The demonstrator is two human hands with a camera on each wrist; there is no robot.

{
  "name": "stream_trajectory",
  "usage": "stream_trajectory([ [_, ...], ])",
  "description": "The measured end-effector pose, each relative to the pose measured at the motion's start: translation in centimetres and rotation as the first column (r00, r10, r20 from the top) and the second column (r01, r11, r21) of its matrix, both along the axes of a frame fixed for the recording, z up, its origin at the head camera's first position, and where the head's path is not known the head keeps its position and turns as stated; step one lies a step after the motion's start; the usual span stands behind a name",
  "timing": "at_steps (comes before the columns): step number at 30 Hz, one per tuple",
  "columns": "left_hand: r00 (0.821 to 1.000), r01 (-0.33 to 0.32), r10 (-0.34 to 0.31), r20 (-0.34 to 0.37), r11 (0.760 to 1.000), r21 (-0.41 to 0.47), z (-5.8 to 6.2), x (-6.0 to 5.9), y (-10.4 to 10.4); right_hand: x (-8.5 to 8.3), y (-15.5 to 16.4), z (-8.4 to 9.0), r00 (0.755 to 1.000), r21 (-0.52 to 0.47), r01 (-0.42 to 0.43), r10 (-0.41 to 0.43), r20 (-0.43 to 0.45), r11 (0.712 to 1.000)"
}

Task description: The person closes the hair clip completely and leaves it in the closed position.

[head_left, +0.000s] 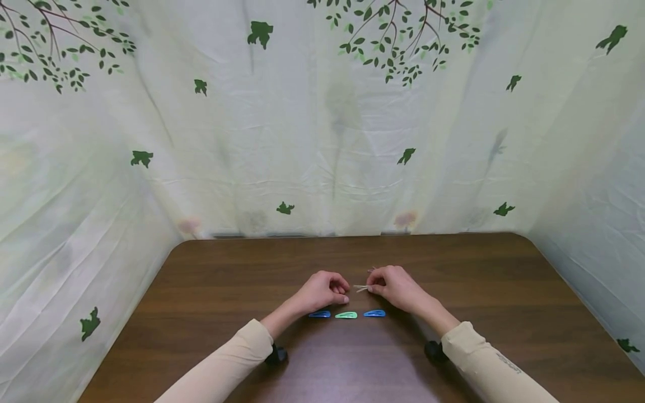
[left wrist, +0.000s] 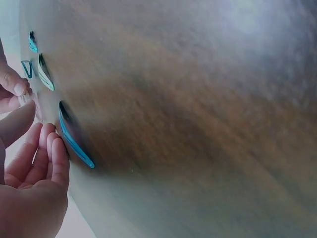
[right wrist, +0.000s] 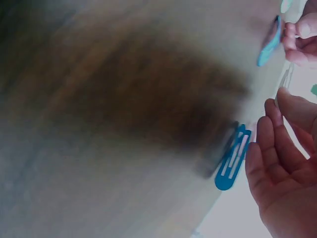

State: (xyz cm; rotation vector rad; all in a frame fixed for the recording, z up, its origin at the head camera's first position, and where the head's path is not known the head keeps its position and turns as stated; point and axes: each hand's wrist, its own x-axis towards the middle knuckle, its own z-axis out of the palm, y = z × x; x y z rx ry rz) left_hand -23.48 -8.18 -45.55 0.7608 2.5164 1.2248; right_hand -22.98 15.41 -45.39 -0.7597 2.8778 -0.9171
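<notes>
My right hand point(head_left: 395, 285) pinches a pale hair clip point(head_left: 360, 288) between thumb and fingertips. The clip's two thin arms spread apart like a narrow V, pointing toward my left hand point(head_left: 326, 290). That left hand hovers close by with its fingers loosely bent, and nothing sits between thumb and fingers in the left wrist view. Just below the hands, three snap hair clips lie in a row on the table: a dark blue one point(head_left: 319, 314) under the left hand, a mint green one point(head_left: 346, 315) in the middle and a brighter blue one point(head_left: 374, 313) on the right.
A brown wooden table point(head_left: 211, 291) extends around the hands. A small pinkish piece point(head_left: 372, 270) shows behind the right fingers, mostly hidden. Pale curtains point(head_left: 322, 140) with leaf prints hang behind and at both sides. Each wrist carries a black camera point(head_left: 277, 355).
</notes>
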Motion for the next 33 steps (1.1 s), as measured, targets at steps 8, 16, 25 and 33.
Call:
stream_trajectory([
  [8, 0.999, -0.036, 0.036, -0.018, 0.999, 0.039, -0.1, 0.4, -0.4, 1.2, -0.2, 0.8, 0.999, -0.036, 0.027, -0.028, -0.037, 0.999],
  [16, 0.997, -0.075, 0.077, -0.016, 0.992, 0.102, 0.1, 0.7, -0.9, 2.6, -0.9, 1.1, 0.987, -0.148, 0.111, -0.126, -0.097, 0.983],
  [25, 0.994, -0.104, 0.108, -0.018, 0.983, 0.153, 0.9, 1.4, -1.2, 3.8, -1.6, 1.2, 0.975, -0.293, 0.16, -0.197, -0.101, 0.943],
  [33, 0.99, -0.122, 0.132, -0.047, 0.975, 0.185, 1.6, 2.5, -1.8, 5.3, -2.2, 1.6, 0.97, -0.399, 0.19, -0.235, -0.066, 0.897],
])
